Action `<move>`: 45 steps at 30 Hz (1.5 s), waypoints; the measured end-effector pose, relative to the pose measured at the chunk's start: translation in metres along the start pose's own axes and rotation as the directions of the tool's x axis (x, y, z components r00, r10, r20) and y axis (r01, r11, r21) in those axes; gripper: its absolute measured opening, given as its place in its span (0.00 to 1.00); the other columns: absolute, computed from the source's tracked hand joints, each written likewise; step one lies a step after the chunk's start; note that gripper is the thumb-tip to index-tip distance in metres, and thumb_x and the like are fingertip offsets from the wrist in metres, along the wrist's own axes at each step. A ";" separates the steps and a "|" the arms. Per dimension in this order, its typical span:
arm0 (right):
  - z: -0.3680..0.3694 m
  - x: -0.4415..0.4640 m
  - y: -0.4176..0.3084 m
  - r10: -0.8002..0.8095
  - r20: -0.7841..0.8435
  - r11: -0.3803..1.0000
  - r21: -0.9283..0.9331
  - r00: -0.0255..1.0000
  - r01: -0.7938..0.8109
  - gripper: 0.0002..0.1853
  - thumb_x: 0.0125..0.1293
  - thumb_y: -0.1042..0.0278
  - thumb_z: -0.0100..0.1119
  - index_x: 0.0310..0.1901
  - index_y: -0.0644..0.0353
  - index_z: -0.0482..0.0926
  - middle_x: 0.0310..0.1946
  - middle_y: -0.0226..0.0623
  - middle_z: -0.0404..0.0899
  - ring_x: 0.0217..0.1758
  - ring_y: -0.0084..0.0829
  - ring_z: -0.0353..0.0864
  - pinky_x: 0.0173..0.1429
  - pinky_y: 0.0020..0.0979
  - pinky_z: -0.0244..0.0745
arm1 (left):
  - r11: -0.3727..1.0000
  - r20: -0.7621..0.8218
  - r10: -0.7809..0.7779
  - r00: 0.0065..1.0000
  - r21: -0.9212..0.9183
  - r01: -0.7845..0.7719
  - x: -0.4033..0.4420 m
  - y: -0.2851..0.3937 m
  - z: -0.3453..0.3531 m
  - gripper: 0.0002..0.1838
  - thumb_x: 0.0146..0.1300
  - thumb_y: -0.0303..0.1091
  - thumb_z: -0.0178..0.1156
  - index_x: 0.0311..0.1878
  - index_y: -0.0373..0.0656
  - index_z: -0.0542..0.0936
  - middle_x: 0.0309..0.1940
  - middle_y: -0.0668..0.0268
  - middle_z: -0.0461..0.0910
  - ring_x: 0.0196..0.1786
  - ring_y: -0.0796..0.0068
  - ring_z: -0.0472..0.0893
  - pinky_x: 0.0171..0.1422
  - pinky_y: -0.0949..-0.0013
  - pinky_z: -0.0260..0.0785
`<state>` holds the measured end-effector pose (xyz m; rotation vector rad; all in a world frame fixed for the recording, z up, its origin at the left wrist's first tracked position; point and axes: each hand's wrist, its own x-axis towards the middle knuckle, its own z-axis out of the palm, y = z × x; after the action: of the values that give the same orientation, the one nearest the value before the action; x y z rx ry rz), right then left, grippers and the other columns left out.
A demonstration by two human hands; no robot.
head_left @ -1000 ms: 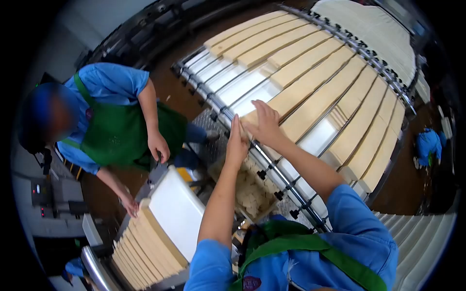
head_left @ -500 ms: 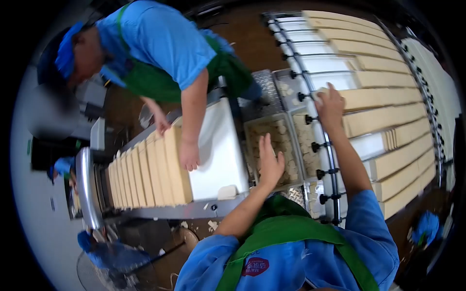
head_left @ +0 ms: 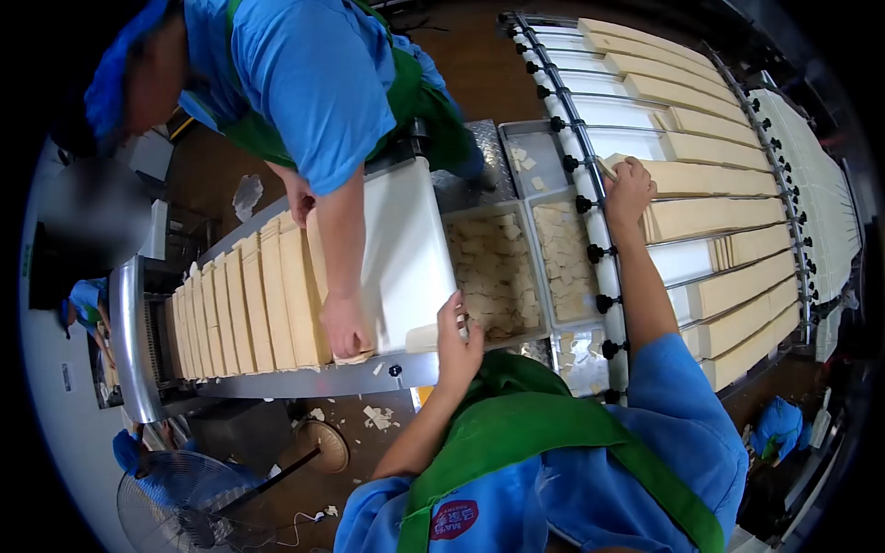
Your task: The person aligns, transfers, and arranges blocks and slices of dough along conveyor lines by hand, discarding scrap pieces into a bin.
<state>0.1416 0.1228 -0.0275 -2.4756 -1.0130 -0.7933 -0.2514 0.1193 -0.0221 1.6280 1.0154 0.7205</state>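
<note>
A wide white conveyor [head_left: 636, 143] with metal lane rods slopes across the right side. On it, in a lane about midway along, lies a long stack [head_left: 710, 180], its near end by the conveyor's black-knobbed rail. The whole stack is probably fairly heavy and inclined to bend or fan apart; its single layers look light, limp and easy to tear. It likely sits most securely with flat fingers squeezing both long sides, or with a palm squared against an end; pinching one layer would risk ripping it. The surface looks dry rather than slippery. In appearance it is a pale cream, narrow bar with straight sides, its layers slightly uneven at the near end.

Nearer the wearer, a bin [head_left: 537, 267] is filled with broken, cream-coloured scraps [head_left: 493, 267]. The right hand [head_left: 630, 182] has its fingers bent over the stack's near end, grasping it. The left hand [head_left: 458, 346] is upright by the corner of the other white belt [head_left: 406, 240], thumb and fingers apart, apparently holding nothing. Smallest, a loose pale piece [head_left: 422, 339] lies just beside it; I cannot tell whether they touch.
</note>
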 end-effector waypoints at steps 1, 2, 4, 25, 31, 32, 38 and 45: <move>0.000 0.000 0.000 -0.006 -0.002 1.000 -0.015 1.000 0.006 0.14 0.49 0.63 0.69 0.39 0.50 0.78 0.52 0.31 0.74 0.56 0.35 0.70 0.57 0.43 0.58 | 1.000 -0.012 -0.002 1.000 -0.013 0.002 -0.004 -0.002 -0.005 0.29 0.60 0.24 0.53 0.66 0.37 0.61 0.58 0.53 0.67 0.57 0.60 0.73 0.59 0.62 0.67; 0.001 -0.001 -0.003 0.062 -0.015 0.998 0.017 0.998 -0.062 0.15 0.49 0.64 0.69 0.39 0.50 0.78 0.53 0.31 0.73 0.57 0.36 0.69 0.58 0.43 0.57 | 1.000 -0.012 0.001 1.000 0.002 -0.001 -0.008 -0.003 -0.011 0.28 0.60 0.23 0.52 0.65 0.37 0.62 0.58 0.53 0.68 0.57 0.60 0.74 0.58 0.62 0.68; -0.008 -0.003 -0.017 0.128 -0.129 0.990 0.082 0.983 -0.118 0.13 0.53 0.65 0.68 0.40 0.54 0.78 0.52 0.35 0.76 0.53 0.37 0.74 0.56 0.42 0.63 | 1.000 -0.034 0.001 0.999 0.005 -0.001 -0.015 -0.006 -0.022 0.27 0.60 0.22 0.52 0.64 0.36 0.64 0.57 0.53 0.69 0.55 0.61 0.75 0.56 0.62 0.69; -0.052 -0.112 -0.094 -0.008 0.631 0.497 0.675 0.775 -0.545 0.22 0.65 0.64 0.61 0.57 0.65 0.71 0.51 0.40 0.76 0.53 0.28 0.75 0.60 0.29 0.69 | 0.745 -0.621 -0.091 0.779 0.477 0.467 -0.033 -0.095 -0.158 0.39 0.55 0.34 0.65 0.66 0.31 0.58 0.62 0.34 0.54 0.64 0.38 0.58 0.70 0.49 0.50; -0.059 -0.147 -0.195 -0.371 0.580 0.646 0.722 0.725 -0.247 0.14 0.63 0.67 0.59 0.49 0.61 0.78 0.47 0.42 0.77 0.53 0.37 0.76 0.59 0.33 0.69 | 0.837 -0.646 -0.226 0.729 0.253 0.484 -0.020 -0.126 -0.207 0.45 0.49 0.36 0.71 0.65 0.30 0.55 0.57 0.35 0.56 0.60 0.38 0.59 0.66 0.53 0.57; -0.049 -0.151 -0.214 -0.463 0.522 0.612 0.773 0.717 -0.167 0.13 0.61 0.67 0.60 0.47 0.60 0.78 0.47 0.44 0.77 0.53 0.41 0.76 0.60 0.35 0.68 | 0.795 -0.639 -0.182 0.748 0.351 0.494 -0.015 -0.130 -0.206 0.45 0.47 0.33 0.72 0.63 0.29 0.56 0.55 0.38 0.57 0.58 0.39 0.62 0.64 0.54 0.59; -0.003 -0.144 -0.378 -0.612 0.392 0.646 0.749 0.687 0.149 0.27 0.59 0.61 0.62 0.57 0.67 0.71 0.58 0.55 0.69 0.64 0.53 0.62 0.69 0.43 0.58 | 0.847 -0.520 -0.302 0.799 0.238 0.475 0.003 -0.103 -0.204 0.48 0.41 0.31 0.75 0.62 0.28 0.56 0.55 0.38 0.59 0.60 0.38 0.64 0.66 0.52 0.60; 0.034 -0.102 -0.528 -0.540 0.626 0.826 0.523 0.563 0.210 0.37 0.66 0.42 0.48 0.72 0.49 0.54 0.74 0.54 0.41 0.71 0.56 0.54 0.69 0.50 0.58 | 0.609 -0.449 -0.250 0.858 0.615 0.500 0.004 -0.119 -0.199 0.55 0.51 0.55 0.67 0.69 0.26 0.49 0.58 0.37 0.62 0.58 0.39 0.69 0.58 0.48 0.65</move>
<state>-0.2874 0.4465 -0.0612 -2.2132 -1.8340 0.4490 -0.4493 0.2250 -0.0803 1.8594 2.0172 0.2817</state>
